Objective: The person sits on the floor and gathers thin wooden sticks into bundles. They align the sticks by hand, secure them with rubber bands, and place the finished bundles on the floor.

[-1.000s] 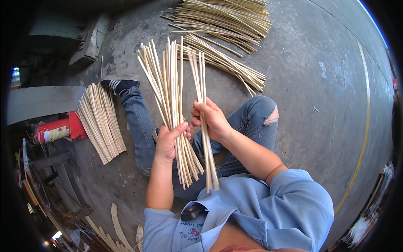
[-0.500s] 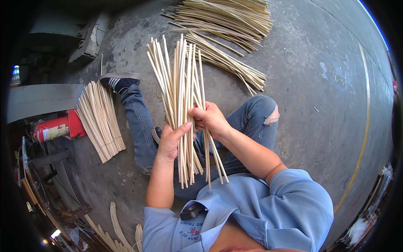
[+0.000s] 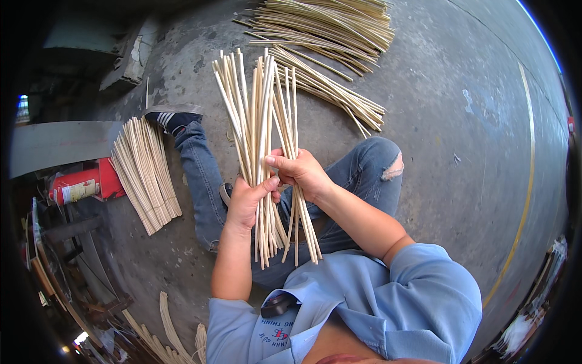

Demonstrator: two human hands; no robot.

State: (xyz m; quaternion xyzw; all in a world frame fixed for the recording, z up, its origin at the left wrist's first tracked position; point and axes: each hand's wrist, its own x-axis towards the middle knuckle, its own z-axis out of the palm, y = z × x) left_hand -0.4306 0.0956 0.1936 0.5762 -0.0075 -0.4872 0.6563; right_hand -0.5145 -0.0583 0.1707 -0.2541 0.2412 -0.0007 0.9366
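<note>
My left hand point(image 3: 244, 203) is closed around a thick bundle of pale, thin rattan sticks point(image 3: 244, 121), which fan out at their far ends. Close beside it, my right hand point(image 3: 303, 174) grips a smaller group of the same sticks point(image 3: 288, 115), its thumb reaching over to the edge of the left bundle. A narrow gap separates the two groups at both ends. Both are held above my lap, near ends close to my shirt. The right fingers are partly hidden behind the sticks.
A large pile of sticks point(image 3: 327, 27) lies on the concrete floor at the far side, with a smaller heap point(image 3: 330, 91) nearer. Left of my outstretched leg point(image 3: 200, 176) rests a tied bundle point(image 3: 145, 176) against a red cylinder point(image 3: 79, 185). Curved rattan pieces point(image 3: 170, 327) lie at lower left.
The group in my right hand has grown by a few sticks split off from the left bundle. My right thumb has moved slightly left, and the right group's lower ends have drawn closer together.
</note>
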